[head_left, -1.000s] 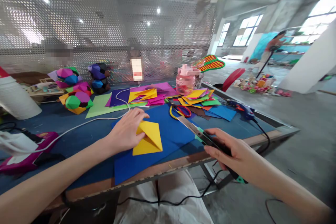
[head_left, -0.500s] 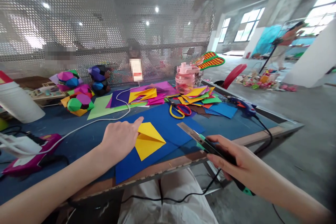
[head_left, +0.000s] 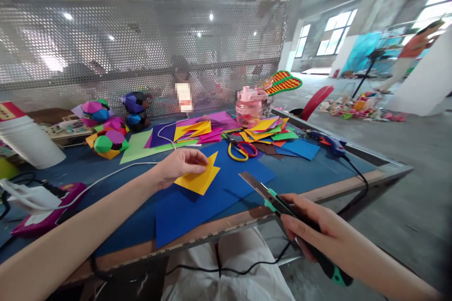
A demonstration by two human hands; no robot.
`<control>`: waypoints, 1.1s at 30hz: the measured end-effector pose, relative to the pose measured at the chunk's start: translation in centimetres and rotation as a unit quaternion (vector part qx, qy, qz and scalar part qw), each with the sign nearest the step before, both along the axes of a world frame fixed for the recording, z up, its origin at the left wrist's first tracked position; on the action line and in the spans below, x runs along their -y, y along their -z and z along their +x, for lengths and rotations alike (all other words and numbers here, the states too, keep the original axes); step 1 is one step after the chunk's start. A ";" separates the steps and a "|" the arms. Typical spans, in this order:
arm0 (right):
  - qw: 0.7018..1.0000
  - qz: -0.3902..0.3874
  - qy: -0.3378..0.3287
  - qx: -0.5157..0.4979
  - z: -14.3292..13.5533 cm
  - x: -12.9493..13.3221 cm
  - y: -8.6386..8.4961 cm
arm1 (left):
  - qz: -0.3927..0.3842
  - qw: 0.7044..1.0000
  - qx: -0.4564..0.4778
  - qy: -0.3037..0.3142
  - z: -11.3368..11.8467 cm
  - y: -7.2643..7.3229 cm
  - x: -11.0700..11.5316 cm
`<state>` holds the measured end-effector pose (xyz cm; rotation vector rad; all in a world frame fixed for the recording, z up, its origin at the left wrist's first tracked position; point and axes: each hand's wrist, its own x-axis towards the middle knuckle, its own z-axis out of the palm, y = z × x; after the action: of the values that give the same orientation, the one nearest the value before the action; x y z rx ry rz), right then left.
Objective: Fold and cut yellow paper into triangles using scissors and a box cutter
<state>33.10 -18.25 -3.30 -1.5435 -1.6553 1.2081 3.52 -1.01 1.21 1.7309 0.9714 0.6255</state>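
Pinched between the thumb and fingers of my left hand (head_left: 185,165) is a folded yellow paper (head_left: 199,181), tilted over a large blue sheet (head_left: 183,216). My right hand (head_left: 314,225) is wrapped round a black and green utility knife (head_left: 278,204) at the table's front edge, its blade out and pointing up and left. Scissors (head_left: 238,155) with red and yellow handles lie behind the blue sheet. A pile of coloured papers (head_left: 268,131) sits beyond them at the right, and folded yellow papers (head_left: 194,130) lie on purple and pink sheets at the back.
A pink bottle (head_left: 249,108) stands at the back. Paper balls (head_left: 106,141), stacked cups (head_left: 30,138) and a purple power strip (head_left: 49,209) with a white cable are at the left. A glue gun (head_left: 326,141) lies at the right edge. A person (head_left: 411,51) stands far right.
My left hand has stopped pointing and has taken hold of the yellow paper, lifting and turning it. The knife has barely moved. The person in the background appears further right.
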 end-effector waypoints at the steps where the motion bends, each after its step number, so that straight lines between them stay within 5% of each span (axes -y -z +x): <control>1: 1.000 -0.014 0.002 -0.014 -0.2 0.2 0.2 | -0.010 1.000 0.014 0.005 0.3 0.2 0.2; 10: 0.985 -0.106 0.041 -0.133 -2.7 2.2 0.2 | -0.036 0.996 0.053 0.065 3.4 0.1 2.6; 20: 0.987 -0.026 0.113 -0.115 -3.1 2.3 0.0 | 0.009 0.997 0.059 0.042 4.4 0.0 3.1; 33: 0.986 -0.128 -0.006 -0.109 -3.6 1.5 -0.7 | 0.071 0.997 0.037 -0.014 4.7 1.3 2.6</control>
<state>29.51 -19.74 -2.63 -1.4870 -1.4122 1.5854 8.21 -3.60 -0.06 1.8069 0.9190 0.7883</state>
